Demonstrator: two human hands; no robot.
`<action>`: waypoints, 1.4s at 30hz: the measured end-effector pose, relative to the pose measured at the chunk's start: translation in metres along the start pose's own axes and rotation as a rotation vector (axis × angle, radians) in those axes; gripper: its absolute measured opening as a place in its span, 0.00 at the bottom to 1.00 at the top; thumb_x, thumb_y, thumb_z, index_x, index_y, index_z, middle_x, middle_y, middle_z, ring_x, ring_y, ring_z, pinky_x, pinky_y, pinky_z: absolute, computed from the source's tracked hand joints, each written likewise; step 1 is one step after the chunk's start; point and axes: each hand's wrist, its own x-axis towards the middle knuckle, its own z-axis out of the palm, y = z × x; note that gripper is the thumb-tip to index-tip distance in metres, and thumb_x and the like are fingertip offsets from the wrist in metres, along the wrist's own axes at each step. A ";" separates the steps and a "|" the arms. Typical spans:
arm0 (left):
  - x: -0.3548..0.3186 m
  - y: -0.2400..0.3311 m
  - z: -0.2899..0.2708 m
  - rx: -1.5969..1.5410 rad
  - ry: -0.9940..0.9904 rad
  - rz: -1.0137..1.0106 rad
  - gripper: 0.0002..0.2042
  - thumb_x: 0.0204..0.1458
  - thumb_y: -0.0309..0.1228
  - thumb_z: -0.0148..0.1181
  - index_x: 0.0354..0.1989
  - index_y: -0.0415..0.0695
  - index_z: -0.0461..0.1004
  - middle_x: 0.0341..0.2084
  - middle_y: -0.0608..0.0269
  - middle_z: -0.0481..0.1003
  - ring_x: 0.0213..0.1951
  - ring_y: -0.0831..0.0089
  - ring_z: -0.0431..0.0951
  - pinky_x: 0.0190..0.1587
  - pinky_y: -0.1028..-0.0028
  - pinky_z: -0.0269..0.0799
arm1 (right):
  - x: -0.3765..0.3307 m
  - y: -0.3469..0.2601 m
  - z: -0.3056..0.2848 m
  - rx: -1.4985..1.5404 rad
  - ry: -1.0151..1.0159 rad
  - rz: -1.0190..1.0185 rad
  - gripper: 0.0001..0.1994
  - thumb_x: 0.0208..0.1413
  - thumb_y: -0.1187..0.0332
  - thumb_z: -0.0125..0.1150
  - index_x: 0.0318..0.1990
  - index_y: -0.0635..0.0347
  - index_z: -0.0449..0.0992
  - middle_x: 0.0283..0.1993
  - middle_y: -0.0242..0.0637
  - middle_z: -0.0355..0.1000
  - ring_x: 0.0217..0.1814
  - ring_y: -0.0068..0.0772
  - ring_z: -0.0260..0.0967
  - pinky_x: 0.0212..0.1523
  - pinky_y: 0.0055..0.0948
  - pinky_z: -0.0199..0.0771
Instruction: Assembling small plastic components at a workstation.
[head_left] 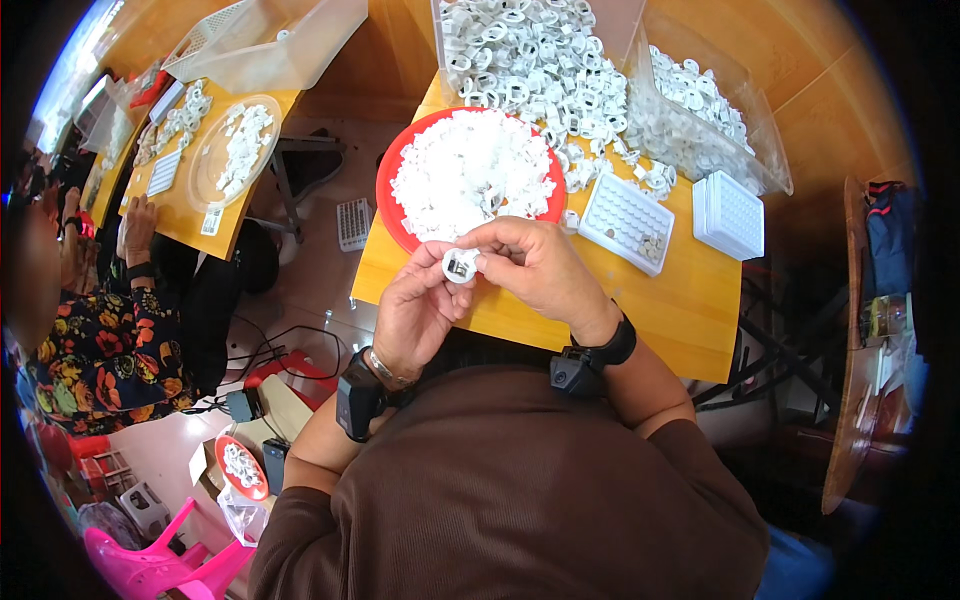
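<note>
Between my two hands is a small round white plastic part (460, 266) with a dark square recess in its middle. My left hand (415, 305) grips it from the left with thumb and fingers. From the right, the closed fingertips of my right hand (530, 262) press at its edge; whether they hold a separate small piece is too small to tell. Just beyond my hands, a red round tray (388, 190) carries a heap of small white plastic pieces (470, 170). A white tray with round pockets (625, 222) lies right of my right hand, with a few small pieces in one corner.
Behind the red tray, white ring-shaped parts (540, 60) are piled high, beside a clear plastic bin (715, 120). Stacked white trays (730, 215) stand at the table's right. At left, another person's hand (137, 228) rests at a second table. A pink stool (160, 560) stands lower left.
</note>
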 end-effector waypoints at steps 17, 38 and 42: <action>0.008 -0.002 0.010 0.082 -0.006 0.057 0.11 0.60 0.28 0.50 0.48 0.39 0.66 0.35 0.57 0.73 0.32 0.70 0.74 0.34 0.75 0.72 | 0.001 0.016 0.010 0.208 0.156 -0.080 0.05 0.56 0.74 0.58 0.38 0.66 0.74 0.40 0.32 0.72 0.40 0.20 0.69 0.42 0.22 0.71; 0.016 -0.005 0.029 0.363 0.056 0.171 0.08 0.60 0.27 0.49 0.46 0.39 0.65 0.33 0.61 0.72 0.31 0.75 0.73 0.36 0.76 0.69 | -0.003 -0.003 0.010 -0.127 0.330 -0.257 0.03 0.52 0.78 0.58 0.34 0.66 0.71 0.37 0.40 0.71 0.35 0.32 0.72 0.33 0.27 0.75; 0.016 -0.007 0.032 0.358 0.089 0.188 0.09 0.59 0.27 0.49 0.46 0.39 0.65 0.34 0.60 0.72 0.31 0.74 0.73 0.37 0.75 0.69 | -0.005 -0.002 0.007 -0.194 0.289 -0.237 0.03 0.54 0.77 0.57 0.36 0.65 0.72 0.43 0.40 0.71 0.41 0.29 0.72 0.38 0.25 0.76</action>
